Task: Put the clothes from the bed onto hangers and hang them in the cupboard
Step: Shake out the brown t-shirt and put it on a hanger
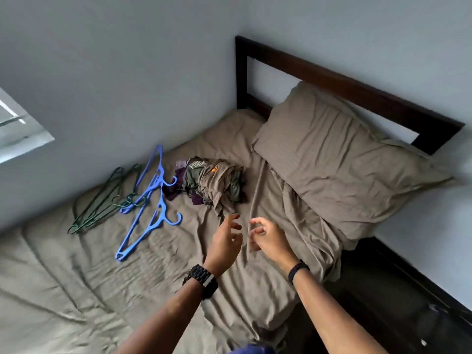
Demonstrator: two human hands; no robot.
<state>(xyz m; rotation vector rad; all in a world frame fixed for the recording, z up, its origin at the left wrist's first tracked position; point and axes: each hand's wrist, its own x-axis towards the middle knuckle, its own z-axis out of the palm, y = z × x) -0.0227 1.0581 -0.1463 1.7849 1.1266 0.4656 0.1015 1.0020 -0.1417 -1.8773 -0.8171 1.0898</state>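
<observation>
Both your hands hang over the sheet (pixel 76 290), holding nothing. Left hand (pixel 226 242) — fingers loosely spread, watch (pixel 201 279) on the wrist. Right hand (pixel 268 238) — fingers half-curled, relaxed, a dark band (pixel 298 270) on the wrist. The two hands are close together but not touching.

The clothes (pixel 210 181) lie in one crumpled heap on the bed, just beyond your fingertips, beside the pillow (pixel 344 159). Olive and purple cloth are mixed in; how many garments there are, I cannot tell. One loose tail of fabric trails toward your left hand.

Blue hangers (pixel 150 208) lie to the left of the heap, near it; green hangers (pixel 102 203) lie farther left, by the wall, with their hooks tangled among the blue ones. No cupboard in view.

Step in hand, as I judge it: the very start — nothing is on a hanger yet, and you are reaching for a first garment.

Next move calls for picking one piece off the heap without dragging the rest, then shaking it open to find the neck. One hand must then free a single blue hanger; the crossed hooks may lift two together.
</observation>
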